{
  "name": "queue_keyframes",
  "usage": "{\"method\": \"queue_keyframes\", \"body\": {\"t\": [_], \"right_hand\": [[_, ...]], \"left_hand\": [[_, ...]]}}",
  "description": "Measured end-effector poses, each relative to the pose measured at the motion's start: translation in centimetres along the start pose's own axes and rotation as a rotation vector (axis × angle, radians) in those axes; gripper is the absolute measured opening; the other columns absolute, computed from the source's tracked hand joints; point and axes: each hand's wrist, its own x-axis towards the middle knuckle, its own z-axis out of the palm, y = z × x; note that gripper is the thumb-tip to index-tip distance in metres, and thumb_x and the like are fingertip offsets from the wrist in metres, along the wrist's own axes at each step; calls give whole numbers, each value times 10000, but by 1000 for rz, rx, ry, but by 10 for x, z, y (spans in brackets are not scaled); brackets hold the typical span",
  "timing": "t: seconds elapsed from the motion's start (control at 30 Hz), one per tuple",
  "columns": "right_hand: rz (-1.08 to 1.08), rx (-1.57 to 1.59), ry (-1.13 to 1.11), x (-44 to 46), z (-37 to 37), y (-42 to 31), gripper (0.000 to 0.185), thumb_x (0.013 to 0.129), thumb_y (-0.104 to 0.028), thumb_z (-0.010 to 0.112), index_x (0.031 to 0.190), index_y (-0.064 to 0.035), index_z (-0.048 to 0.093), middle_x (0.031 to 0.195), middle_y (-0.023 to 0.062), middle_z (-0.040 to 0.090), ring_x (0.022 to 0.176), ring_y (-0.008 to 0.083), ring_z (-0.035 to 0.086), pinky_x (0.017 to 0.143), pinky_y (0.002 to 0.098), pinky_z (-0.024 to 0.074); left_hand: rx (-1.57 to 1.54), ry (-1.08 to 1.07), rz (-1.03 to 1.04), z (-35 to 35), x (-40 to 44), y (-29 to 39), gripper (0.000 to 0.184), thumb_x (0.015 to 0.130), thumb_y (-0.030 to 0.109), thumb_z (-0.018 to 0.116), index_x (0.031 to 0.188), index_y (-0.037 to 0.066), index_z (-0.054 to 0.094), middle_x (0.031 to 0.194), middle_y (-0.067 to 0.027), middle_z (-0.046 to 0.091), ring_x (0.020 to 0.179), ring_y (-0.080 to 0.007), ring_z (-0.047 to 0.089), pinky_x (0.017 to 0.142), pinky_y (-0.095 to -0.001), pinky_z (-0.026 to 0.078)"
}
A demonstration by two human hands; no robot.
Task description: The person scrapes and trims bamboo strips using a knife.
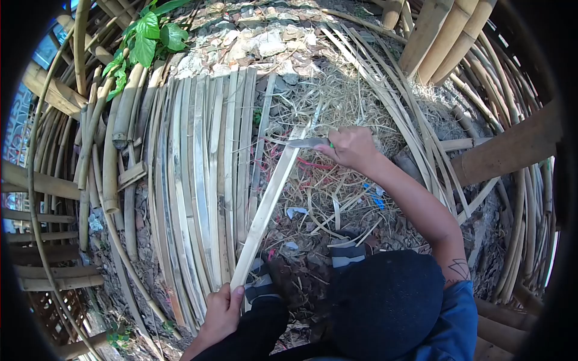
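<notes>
My right hand (352,147) is closed round the handle of a knife (308,143), whose blade lies across a long bamboo strip (265,207) near its far end. My left hand (221,313) grips the near end of that strip between thumb and fingers. The strip slants from the lower middle up toward the centre, its pale side showing. Left of it, many split bamboo strips (198,174) lie side by side on the ground.
Shavings (337,102) cover the ground ahead. More long strips (391,102) lie at the right. Bamboo poles (451,36) stand at the upper right, others (110,162) lie at the left. A green plant (144,39) grows at upper left. A dark cap (385,307) fills the lower middle.
</notes>
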Motion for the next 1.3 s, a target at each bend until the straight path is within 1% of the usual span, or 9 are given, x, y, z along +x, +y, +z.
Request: {"method": "queue_keyframes", "body": {"t": [0.1, 0.17, 0.33, 0.43, 0.63, 0.8, 1.03, 1.17, 1.3], "right_hand": [[30, 31, -25, -2, 0, 6, 616, 966, -599, 509, 643, -82, 599, 519, 105, 562, 457, 274, 600, 425, 409, 461], [666, 24, -244, 5, -1, 43, 705, 991, -633, 417, 668, -54, 659, 559, 155, 618, 490, 323, 639, 454, 437, 486], [734, 18, -63, 0, -40, 59, 712, 1017, -599, 377, 706, -37, 684, 542, 173, 603, 533, 355, 644, 531, 470, 499], [639, 226, -151, 3, -63, 5, 665, 1011, -572, 434, 690, -38, 668, 511, 153, 576, 492, 330, 621, 506, 452, 485], [138, 425, -3, -18, -61, -93, 550, 931, -499, 633, 602, -62, 579, 476, 94, 540, 379, 247, 563, 362, 381, 436], [64, 402, 14, -27, -61, -110, 568, 895, -540, 659, 584, -78, 549, 461, 78, 514, 380, 242, 564, 376, 368, 457], [-13, 209, 100, -24, -52, -82, 596, 849, -609, 672, 575, -108, 504, 457, 41, 488, 382, 208, 554, 382, 345, 457], [-21, 158, 71, -24, -51, -74, 598, 848, -624, 664, 581, -112, 506, 463, 40, 491, 397, 203, 566, 386, 345, 457], [83, 51, 25, -27, -46, -41, 593, 866, -615, 652, 595, -98, 546, 481, 58, 525, 415, 212, 582, 389, 352, 458]], "left_hand": [[17, -18, -73, -4, -4, 2, 413, 1037, 280, 541, 787, -48, 553, 513, -144, 526, 445, -250, 535, 464, -406, 397], [10, -2, -27, -3, -13, -16, 412, 1034, 282, 543, 788, -48, 555, 515, -147, 526, 446, -262, 535, 467, -413, 397], [43, -5, -53, -6, -15, -32, 403, 1026, 290, 550, 806, -46, 558, 514, -150, 518, 448, -291, 534, 474, -427, 395], [10, 19, -105, -2, -12, -25, 404, 1021, 295, 559, 804, -47, 551, 511, -151, 515, 452, -301, 534, 477, -429, 394], [2, 107, -12, 1, -8, -22, 416, 1010, 292, 588, 767, -41, 539, 500, -129, 509, 432, -226, 524, 451, -392, 385], [-60, 132, 55, 3, -7, -24, 378, 946, 243, 708, 737, -25, 542, 505, -80, 522, 453, -107, 504, 419, -328, 363], [32, 155, 77, 1, -8, -7, 409, 931, 254, 731, 709, -17, 521, 502, -98, 537, 456, -122, 532, 422, -328, 392], [90, 202, 62, -1, -6, -3, 438, 927, 245, 725, 683, -21, 478, 492, -96, 455, 477, -109, 419, 436, -354, 347], [90, 247, 78, 2, -5, -10, 455, 923, 264, 736, 681, -19, 475, 477, -104, 448, 455, -111, 431, 424, -349, 347]]}}
